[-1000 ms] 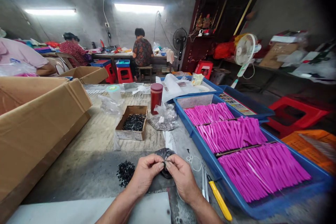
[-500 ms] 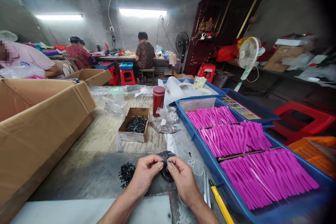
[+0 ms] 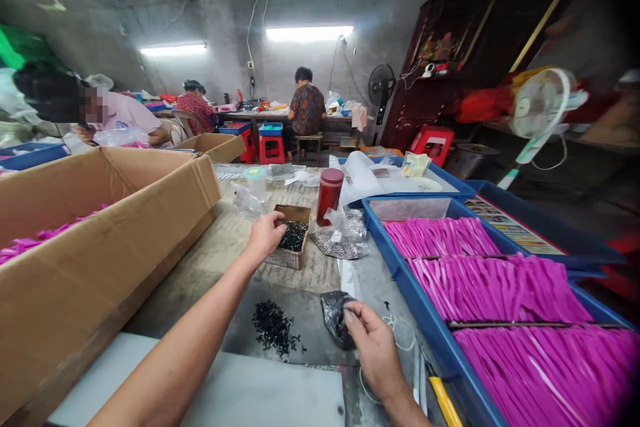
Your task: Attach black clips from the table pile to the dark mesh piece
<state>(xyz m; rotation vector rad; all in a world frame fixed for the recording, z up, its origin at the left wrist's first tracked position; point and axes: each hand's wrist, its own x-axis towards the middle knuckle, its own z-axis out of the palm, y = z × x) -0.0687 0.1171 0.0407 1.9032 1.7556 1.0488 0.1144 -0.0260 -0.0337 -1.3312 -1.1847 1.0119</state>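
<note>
My left hand (image 3: 267,235) reaches forward to the near-left side of a small cardboard box (image 3: 287,259) of small black parts (image 3: 294,235). Its fingers are bent together at the box's rim; what they hold, if anything, is hidden. Nearer to me, my right hand (image 3: 373,340) pinches the edge of a small black plastic bag (image 3: 335,317) lying on the bench. Between my left forearm and that bag lies a loose pile of small black parts (image 3: 275,328).
A large cardboard carton (image 3: 115,247) stands at the left. On the right is a blue tray (image 3: 400,267) of magenta strips (image 3: 500,287). Beyond the small box are a dark red canister (image 3: 330,197) and a clear bag of small metal pieces (image 3: 343,237). A yellow-handled tool (image 3: 444,400) lies near the tray.
My left hand has left the black bag and moved forward to the small box. My right hand stays at the bag. The camera view has turned left.
</note>
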